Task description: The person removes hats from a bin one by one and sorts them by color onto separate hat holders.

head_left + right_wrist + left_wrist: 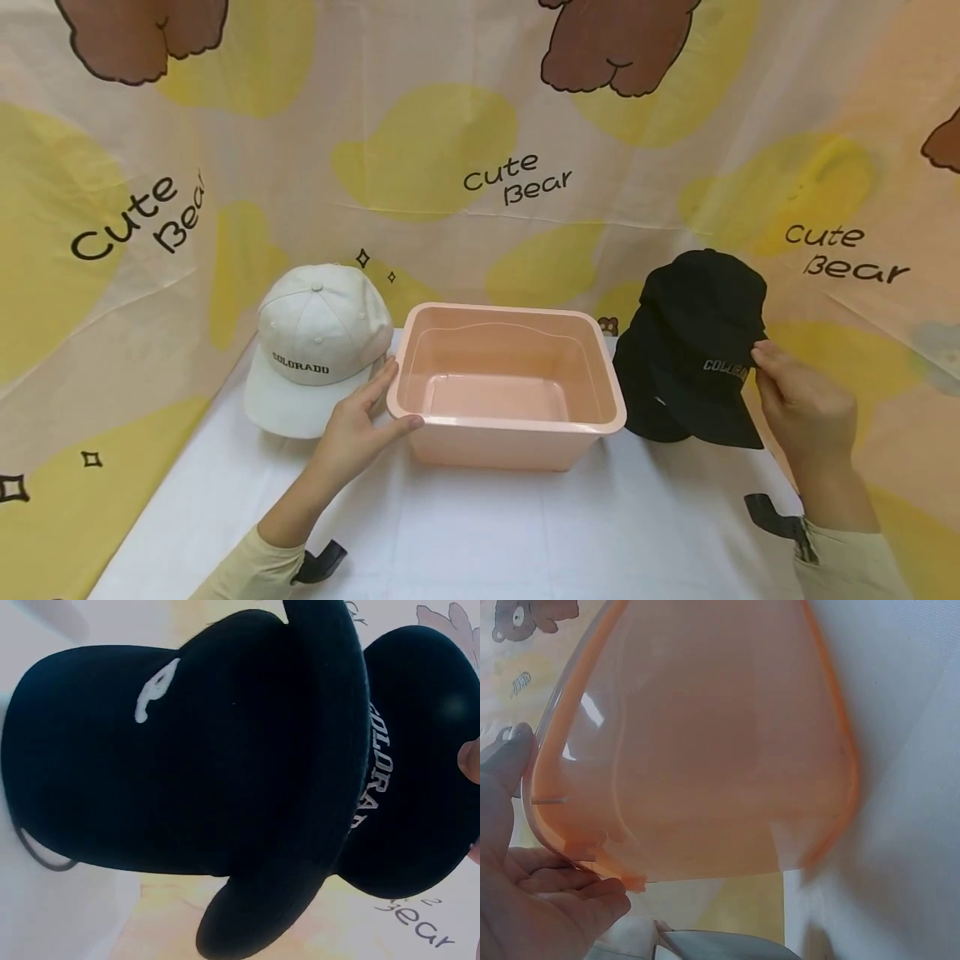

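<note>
A pink plastic basin (510, 446) stands on the table. My left hand (358, 429) holds its near left corner, thumb on the near rim and fingers along the left side; the left wrist view shows these fingers (570, 889) curled under the rim. My right hand (810, 408) pinches the side of a black cap (705, 300) lettered COLORADO, its brim slanting down. Below and behind it is a second black cap (637, 383), partly hidden; a white mark shows on this lower cap (90, 757) in the right wrist view.
A white COLORADO cap (318, 325) sits left of the basin, close to my left hand. White cloth covers the table (480, 533). Behind hangs a patterned curtain (420, 167) with bears and yellow patches.
</note>
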The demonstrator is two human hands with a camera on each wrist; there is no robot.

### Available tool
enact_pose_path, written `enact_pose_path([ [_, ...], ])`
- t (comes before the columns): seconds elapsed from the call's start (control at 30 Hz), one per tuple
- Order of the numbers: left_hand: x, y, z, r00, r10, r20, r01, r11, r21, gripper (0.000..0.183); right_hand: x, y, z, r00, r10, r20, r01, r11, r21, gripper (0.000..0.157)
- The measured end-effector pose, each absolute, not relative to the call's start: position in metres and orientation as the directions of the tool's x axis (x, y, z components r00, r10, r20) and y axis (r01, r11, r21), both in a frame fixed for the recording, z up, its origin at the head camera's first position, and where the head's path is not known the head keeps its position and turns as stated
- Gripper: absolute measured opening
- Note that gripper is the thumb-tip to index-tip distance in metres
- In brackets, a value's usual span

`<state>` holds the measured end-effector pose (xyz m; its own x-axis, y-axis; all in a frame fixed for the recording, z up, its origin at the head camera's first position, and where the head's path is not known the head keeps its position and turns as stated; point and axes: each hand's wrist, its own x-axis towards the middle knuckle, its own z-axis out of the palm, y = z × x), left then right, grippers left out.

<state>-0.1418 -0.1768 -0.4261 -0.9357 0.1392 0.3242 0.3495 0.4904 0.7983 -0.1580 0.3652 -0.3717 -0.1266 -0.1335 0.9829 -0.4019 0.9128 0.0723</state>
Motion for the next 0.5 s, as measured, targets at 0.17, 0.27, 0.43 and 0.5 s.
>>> enact_pose_path([
  [0.17,-0.142,-0.177,-0.427,-0.937,0.139,0.320,0.346,0.492,0.799,0.099,-0.151,0.368,-0.382,-0.133,-0.185,0.974,-0.421,0.900,0.113,0.013],
  [0.27,-0.143,-0.177,-0.427,-0.938,0.136,0.317,0.342,0.492,0.801,0.099,-0.147,0.369,-0.386,-0.168,-0.223,0.960,-0.425,0.895,0.133,0.018],
  [0.43,-0.144,-0.177,-0.428,-0.941,0.139,0.309,0.337,0.480,0.810,0.098,-0.140,0.370,-0.389,-0.198,-0.261,0.945,-0.421,0.893,0.158,0.030],
  [0.5,-0.144,-0.177,-0.428,-0.941,0.139,0.309,0.337,0.474,0.813,0.098,-0.137,0.371,-0.390,-0.218,-0.288,0.933,-0.416,0.892,0.178,0.036],
])
